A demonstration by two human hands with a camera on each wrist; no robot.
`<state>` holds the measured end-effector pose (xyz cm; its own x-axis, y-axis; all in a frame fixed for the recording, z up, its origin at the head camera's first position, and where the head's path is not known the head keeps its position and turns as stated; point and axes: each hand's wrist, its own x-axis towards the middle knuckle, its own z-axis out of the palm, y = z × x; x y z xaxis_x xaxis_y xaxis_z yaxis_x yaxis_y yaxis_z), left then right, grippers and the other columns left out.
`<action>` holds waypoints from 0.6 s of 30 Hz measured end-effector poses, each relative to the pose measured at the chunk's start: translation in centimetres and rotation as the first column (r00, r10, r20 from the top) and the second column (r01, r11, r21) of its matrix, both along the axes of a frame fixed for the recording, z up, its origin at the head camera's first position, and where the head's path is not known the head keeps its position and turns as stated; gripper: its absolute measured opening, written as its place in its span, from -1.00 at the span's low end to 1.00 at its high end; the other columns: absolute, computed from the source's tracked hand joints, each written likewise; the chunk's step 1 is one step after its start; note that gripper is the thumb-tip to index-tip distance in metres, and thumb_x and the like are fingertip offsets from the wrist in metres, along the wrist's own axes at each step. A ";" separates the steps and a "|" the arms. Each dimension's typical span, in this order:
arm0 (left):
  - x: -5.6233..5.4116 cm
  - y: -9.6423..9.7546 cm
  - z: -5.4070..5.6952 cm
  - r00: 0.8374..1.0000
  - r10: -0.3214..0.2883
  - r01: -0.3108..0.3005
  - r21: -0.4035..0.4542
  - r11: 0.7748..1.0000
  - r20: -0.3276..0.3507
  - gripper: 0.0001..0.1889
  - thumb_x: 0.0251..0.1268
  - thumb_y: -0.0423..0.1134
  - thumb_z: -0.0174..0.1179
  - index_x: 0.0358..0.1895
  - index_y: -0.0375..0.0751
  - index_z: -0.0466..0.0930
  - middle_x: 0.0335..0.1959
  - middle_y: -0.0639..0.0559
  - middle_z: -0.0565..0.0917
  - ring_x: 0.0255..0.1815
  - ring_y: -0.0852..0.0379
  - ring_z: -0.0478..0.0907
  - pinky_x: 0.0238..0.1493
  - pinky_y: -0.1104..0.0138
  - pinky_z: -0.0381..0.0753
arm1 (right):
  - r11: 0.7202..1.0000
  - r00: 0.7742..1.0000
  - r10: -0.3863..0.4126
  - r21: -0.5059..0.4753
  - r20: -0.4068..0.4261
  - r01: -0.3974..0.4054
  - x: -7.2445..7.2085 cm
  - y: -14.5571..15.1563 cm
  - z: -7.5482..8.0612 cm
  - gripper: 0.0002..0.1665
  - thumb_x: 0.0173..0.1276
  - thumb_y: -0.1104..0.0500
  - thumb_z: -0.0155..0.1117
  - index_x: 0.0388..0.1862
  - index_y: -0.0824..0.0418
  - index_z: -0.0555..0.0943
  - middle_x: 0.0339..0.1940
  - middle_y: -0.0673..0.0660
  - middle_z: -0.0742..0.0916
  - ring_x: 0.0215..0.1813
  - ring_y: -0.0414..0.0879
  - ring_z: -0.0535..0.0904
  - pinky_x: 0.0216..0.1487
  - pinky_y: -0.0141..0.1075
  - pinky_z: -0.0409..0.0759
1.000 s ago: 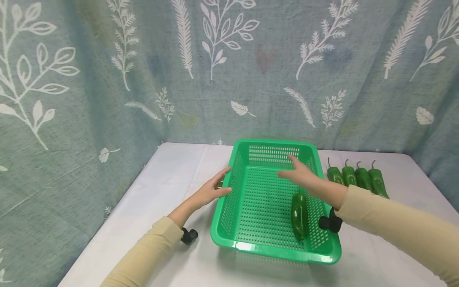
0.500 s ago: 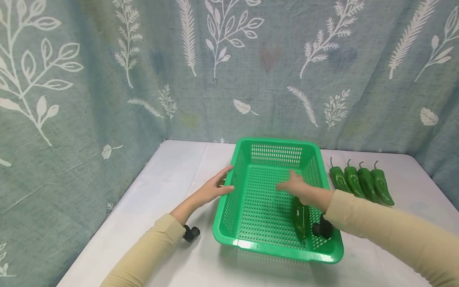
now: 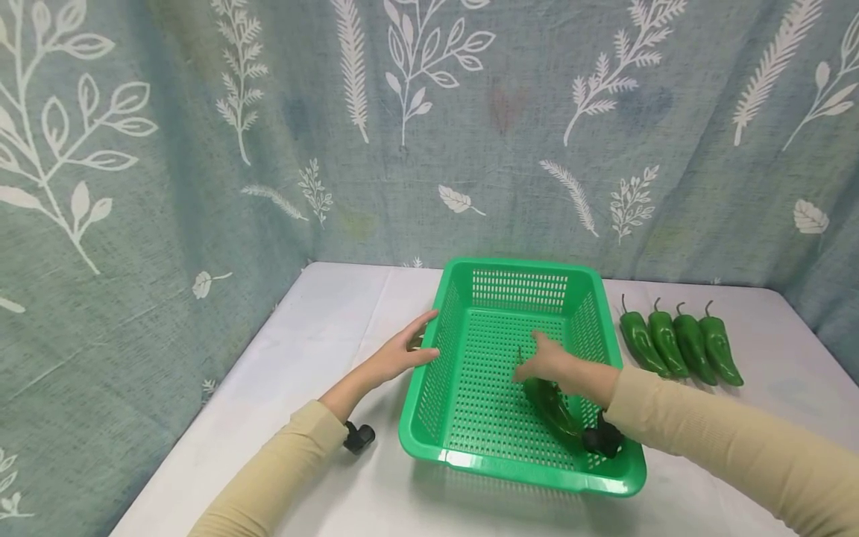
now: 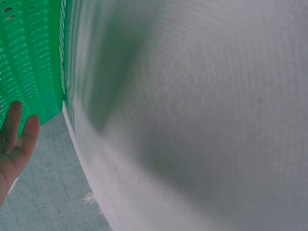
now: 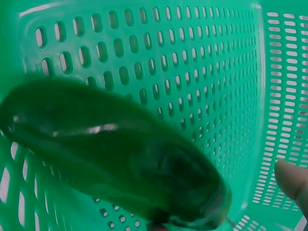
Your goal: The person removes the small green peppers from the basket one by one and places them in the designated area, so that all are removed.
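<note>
A green plastic basket (image 3: 523, 468) with slotted walls stands on the white-covered table. Inside it lies a glossy green pepper (image 3: 552, 410), slanting, its stem end towards the far left. My right hand (image 3: 553, 365) reaches into the basket and holds the pepper near the stem end; the hand covers part of it. Close up in the right wrist view, the pepper (image 5: 106, 144) is blurred, with a fingertip (image 5: 288, 178) at the right edge. My left hand (image 3: 392, 359) has its thumb and fingers spread, the tips at the basket's left rim.
Several more green peppers (image 3: 681, 343) lie in a row on the table, right of the basket. A patterned grey-green curtain (image 3: 376, 149) hangs behind and to the left. White cloth (image 3: 322, 313) covers the table.
My right hand has come down into the basket and towards me, onto the pepper. The pepper's stem end has swung left, so it now slants. The left hand stays at the rim.
</note>
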<state>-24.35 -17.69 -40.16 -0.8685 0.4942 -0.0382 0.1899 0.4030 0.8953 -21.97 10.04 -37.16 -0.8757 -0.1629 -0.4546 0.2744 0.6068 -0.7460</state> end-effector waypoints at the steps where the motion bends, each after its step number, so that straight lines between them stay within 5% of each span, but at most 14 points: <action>1: 0.0 0.0 0.0 1.000 0.001 -0.001 -0.001 1.000 0.000 -0.18 0.21 0.12 0.11 0.46 0.13 -0.12 0.43 -0.23 0.01 0.34 -0.21 0.17 0.20 -0.10 0.28 | 1.000 1.000 0.005 0.006 0.006 -0.005 0.1 -0.1 -0.1 0.12 0.09 0.30 0.32 0.45 0.31 -0.19 0.39 0.46 0.06 0.35 0.41 0.02 0.20 0.24 0.21; 9: -0.1 -0.1 -0.3 1.000 -0.004 0.004 0.008 1.000 0.007 -0.18 0.21 0.10 0.12 0.46 0.10 -0.12 0.43 -0.22 0.02 0.35 -0.21 0.16 0.22 -0.10 0.25 | 0.996 0.996 0.075 0.053 0.051 -0.078 0.5 -0.2 -0.6 -0.01 0.03 0.34 0.36 0.41 0.30 0.07 0.32 0.43 0.24 0.25 0.37 0.24 -0.06 0.13 0.48; 18: -0.1 0.0 0.0 1.000 -0.017 0.017 0.002 1.000 -0.014 -0.20 0.24 0.06 0.10 0.46 0.07 -0.13 0.43 -0.23 0.02 0.34 -0.20 0.18 0.20 -0.08 0.29 | 0.976 0.980 0.186 0.102 0.070 -0.193 1.0 -0.5 -0.8 -0.24 0.01 0.36 0.37 0.24 0.28 0.34 0.19 0.36 0.41 0.10 0.24 0.43 -0.16 0.00 0.54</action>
